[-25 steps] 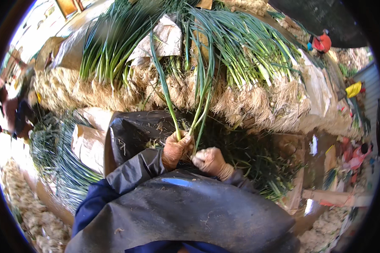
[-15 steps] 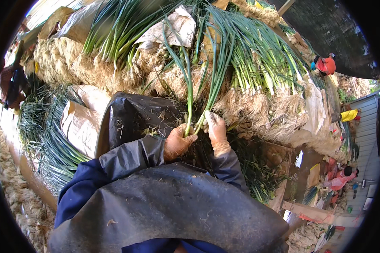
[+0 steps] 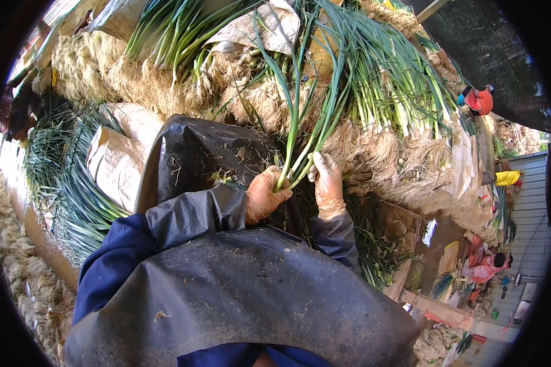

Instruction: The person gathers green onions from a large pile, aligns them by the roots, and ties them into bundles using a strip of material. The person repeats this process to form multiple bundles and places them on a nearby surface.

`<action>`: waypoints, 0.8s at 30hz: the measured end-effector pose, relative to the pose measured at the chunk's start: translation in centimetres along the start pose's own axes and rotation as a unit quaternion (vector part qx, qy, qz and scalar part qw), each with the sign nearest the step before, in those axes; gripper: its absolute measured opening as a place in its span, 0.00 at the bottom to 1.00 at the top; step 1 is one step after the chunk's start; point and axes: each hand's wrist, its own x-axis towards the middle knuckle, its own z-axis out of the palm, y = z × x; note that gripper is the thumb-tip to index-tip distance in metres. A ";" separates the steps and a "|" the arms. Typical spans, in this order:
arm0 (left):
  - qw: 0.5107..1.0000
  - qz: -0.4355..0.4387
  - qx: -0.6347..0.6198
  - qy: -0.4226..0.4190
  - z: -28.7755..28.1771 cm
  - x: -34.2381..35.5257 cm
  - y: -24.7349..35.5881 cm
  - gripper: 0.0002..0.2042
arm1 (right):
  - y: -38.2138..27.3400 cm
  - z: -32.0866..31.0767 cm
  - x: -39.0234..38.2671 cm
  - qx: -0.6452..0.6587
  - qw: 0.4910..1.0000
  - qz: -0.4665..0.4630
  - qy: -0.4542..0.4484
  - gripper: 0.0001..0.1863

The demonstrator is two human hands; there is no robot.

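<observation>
At far left, has a heap of loose green onions (image 3: 86,189), just beside a pale sack (image 3: 113,168) and a black sheet (image 3: 205,147) strewn with scraps. Near the middle, grips a few green stalks (image 3: 292,137) by their lower ends with the left hand (image 3: 264,199), fingers wrapped tightly. Just rightward, has the right hand (image 3: 326,186) up against the stalks, fingers curled partway; cannot make out whether pinching them. Farther right, has rooted onions (image 3: 401,113) in a row, then a co-worker (image 3: 487,266) in pink.

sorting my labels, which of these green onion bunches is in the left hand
The small bunch of few stalks, gripped near its lower end by the left hand; the larger heaps lie unheld.
</observation>
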 end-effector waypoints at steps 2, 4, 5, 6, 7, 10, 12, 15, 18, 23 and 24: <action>0.999 0.007 -0.006 0.041 0.0 0.4 0.0 0.07 | 0.7 0.2 -0.5 -0.051 0.998 -0.005 0.031 0.10; 0.994 0.020 -0.032 0.100 -0.1 0.9 0.1 0.07 | 2.6 0.2 -3.3 -0.178 0.982 -0.026 -0.063 0.08; 0.986 0.020 -0.100 0.131 0.0 1.3 0.3 0.07 | 3.6 -0.1 -4.9 -0.208 0.972 -0.027 -0.110 0.07; 0.981 -0.008 -0.160 0.114 -0.1 1.3 0.4 0.07 | 4.2 -0.8 -6.6 -0.192 0.973 0.053 -0.120 0.08; 0.971 -0.038 -0.218 0.092 -0.1 1.3 0.6 0.07 | 4.3 -1.7 -7.5 -0.345 0.936 -0.010 -0.070 0.09; 0.960 -0.039 -0.275 0.023 -0.4 0.8 0.9 0.12 | 3.7 -3.4 -8.8 -0.627 0.776 0.020 0.060 0.15; 0.924 -0.053 -0.377 0.028 0.2 1.0 1.1 0.16 | 2.7 -3.0 -7.7 -0.509 0.851 -0.105 0.078 0.20; 0.902 -0.138 -0.410 0.020 0.7 1.0 1.2 0.18 | 2.2 0.3 -5.5 -0.240 0.964 -0.114 -0.020 0.24; 0.939 -0.122 -0.317 0.058 0.7 2.1 1.1 0.21 | 2.6 4.1 -4.3 -0.304 0.921 -0.233 -0.071 0.15; 0.900 -0.259 -0.351 0.000 0.0 2.4 0.4 0.13 | 1.3 5.2 -5.8 -0.595 0.768 -0.233 -0.048 0.11; 0.902 -0.254 -0.349 -0.006 0.0 2.5 0.5 0.14 | 0.7 4.8 -6.0 -0.599 0.757 -0.256 -0.052 0.11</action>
